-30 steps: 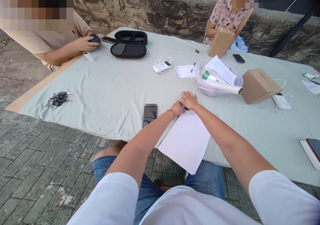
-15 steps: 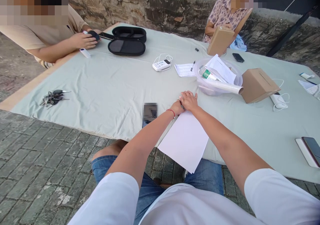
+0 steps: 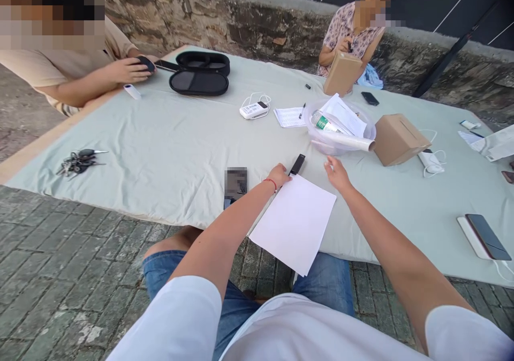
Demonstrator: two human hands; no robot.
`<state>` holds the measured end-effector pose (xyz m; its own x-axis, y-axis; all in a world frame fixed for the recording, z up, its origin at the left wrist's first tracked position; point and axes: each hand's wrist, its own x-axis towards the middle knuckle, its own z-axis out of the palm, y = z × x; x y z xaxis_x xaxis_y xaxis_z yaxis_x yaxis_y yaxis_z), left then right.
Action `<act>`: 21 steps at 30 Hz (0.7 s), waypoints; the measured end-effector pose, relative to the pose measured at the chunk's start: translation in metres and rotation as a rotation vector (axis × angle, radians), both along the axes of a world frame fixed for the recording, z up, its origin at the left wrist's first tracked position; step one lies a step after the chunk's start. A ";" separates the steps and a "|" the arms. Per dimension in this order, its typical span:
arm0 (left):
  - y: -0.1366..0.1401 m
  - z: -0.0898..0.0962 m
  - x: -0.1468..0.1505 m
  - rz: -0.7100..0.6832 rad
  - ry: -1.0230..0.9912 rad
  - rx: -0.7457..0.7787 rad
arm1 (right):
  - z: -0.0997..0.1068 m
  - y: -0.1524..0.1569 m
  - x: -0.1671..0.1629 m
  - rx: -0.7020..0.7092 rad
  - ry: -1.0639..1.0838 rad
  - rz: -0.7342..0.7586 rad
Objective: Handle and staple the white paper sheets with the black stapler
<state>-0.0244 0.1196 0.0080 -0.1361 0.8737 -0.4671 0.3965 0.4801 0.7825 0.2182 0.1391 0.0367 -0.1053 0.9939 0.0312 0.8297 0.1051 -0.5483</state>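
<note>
one black marker lies slanted, tip toward the bowl.

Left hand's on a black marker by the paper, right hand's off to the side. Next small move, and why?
Probably lift the black marker clear of the white sheet: the left hand touches its near end, and the right hand hovers open beside the sheet's far corner.

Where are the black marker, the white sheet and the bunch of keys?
black marker (image 3: 297, 164), head view, middle of its barrel.
white sheet (image 3: 295, 222), head view, centre of the blank page.
bunch of keys (image 3: 77, 160), head view, middle of the cluster.
</note>
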 end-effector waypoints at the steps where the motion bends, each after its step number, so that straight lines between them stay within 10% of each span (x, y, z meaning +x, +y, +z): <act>1: -0.002 0.000 0.001 0.003 0.021 0.013 | -0.006 -0.019 0.021 -0.033 -0.048 0.028; 8: -0.048 0.014 0.009 0.216 -0.109 0.051 | -0.035 -0.128 0.096 -0.098 -0.137 0.073; 21: -0.137 0.031 0.023 0.452 -0.379 0.275 | -0.020 -0.186 0.047 -0.259 0.508 -0.052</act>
<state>-0.0014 -0.0170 0.0389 -0.3875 0.8637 -0.3224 -0.1255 0.2970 0.9466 0.2656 -0.0470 0.0166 -0.0915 0.9794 -0.1802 0.4556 -0.1198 -0.8821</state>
